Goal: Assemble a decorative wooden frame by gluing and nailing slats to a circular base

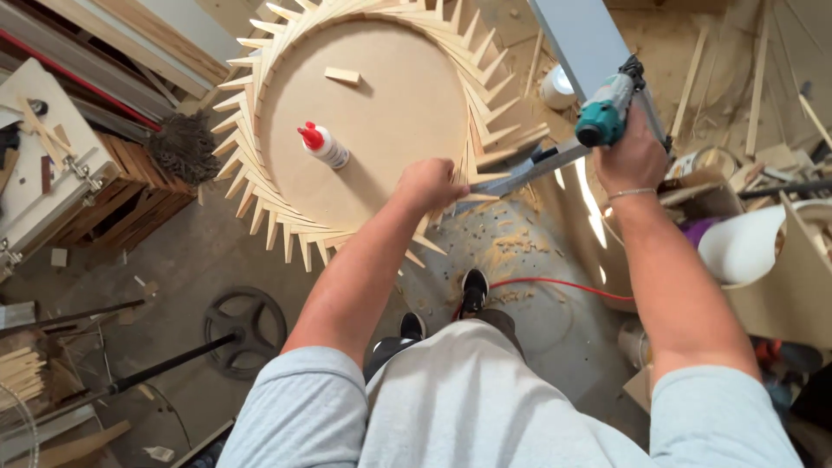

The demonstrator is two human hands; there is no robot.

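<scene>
Workshop floor (182, 260): dusty concrete, strewn with offcuts.
Left hand (431, 186): pressed wooden slats (482, 178) at four o'clock on round sunburst disc (373, 121).
Right hand (633, 156): clenched around teal nail gun (602, 117).

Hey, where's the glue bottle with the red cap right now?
In the head view, the glue bottle lies on the round board, left of centre, inside the ring of wooden strips and left of the left hand.

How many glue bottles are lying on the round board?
1: a white glue bottle with a red cap lies left of centre on the round board. None seems hidden.
</scene>
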